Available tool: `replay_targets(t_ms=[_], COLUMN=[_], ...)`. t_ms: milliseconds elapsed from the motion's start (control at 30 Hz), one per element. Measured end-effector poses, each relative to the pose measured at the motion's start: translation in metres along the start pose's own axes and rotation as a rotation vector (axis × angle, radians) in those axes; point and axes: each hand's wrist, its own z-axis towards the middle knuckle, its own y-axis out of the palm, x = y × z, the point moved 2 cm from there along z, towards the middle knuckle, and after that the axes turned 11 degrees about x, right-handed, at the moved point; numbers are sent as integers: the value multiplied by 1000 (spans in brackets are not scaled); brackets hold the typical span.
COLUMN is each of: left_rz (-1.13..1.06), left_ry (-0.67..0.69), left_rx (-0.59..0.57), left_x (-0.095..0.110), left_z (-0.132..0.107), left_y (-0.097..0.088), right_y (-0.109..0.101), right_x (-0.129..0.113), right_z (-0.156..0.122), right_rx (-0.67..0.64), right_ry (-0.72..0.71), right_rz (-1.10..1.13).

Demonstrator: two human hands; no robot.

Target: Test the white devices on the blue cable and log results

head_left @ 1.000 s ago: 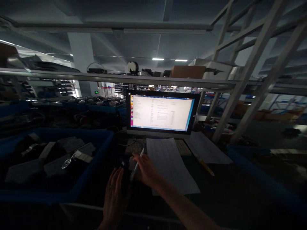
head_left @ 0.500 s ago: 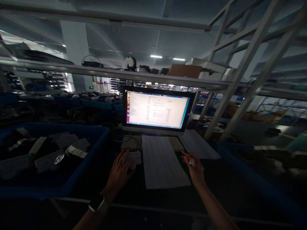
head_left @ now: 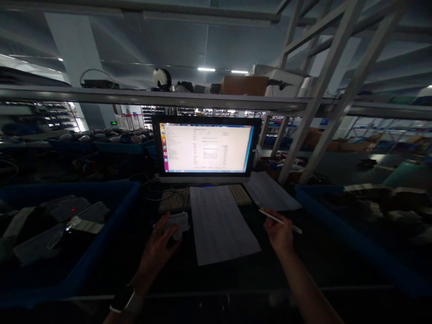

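My left hand (head_left: 158, 243) rests with curled fingers on a small pale object (head_left: 177, 222) left of a long printed sheet (head_left: 219, 222) on the dark bench. My right hand (head_left: 279, 234) sits right of that sheet, closed around a white pen (head_left: 278, 219) that points up and left. A lit monitor (head_left: 205, 146) stands behind the sheet, with a keyboard (head_left: 238, 194) partly under the paper. A watch is on my left wrist.
A blue bin (head_left: 111, 225) of bagged parts sits at left. Another blue bin (head_left: 337, 234) is at right. A second paper (head_left: 270, 191) lies right of the keyboard. A metal rail (head_left: 135, 96) with boxes on top crosses above the monitor, and slanted frame struts (head_left: 317, 99) rise at right.
My right hand moved from beside the left hand across the sheet to its right side, carrying the pen. My left hand settled onto the small pale object. The camera view shifted right.
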Motion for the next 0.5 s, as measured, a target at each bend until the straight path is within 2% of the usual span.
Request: replay_targets(t_ms=[267, 500], left_rz=[2, -14], left_ry=[9, -15], left_rx=[-8, 0], left_x=[0, 0], left_z=[2, 0], left_y=[-1, 0], right_y=[-8, -9], right_x=[0, -3], right_z=[5, 2], right_rx=[58, 19], right_ry=[84, 118], right_rz=[54, 90])
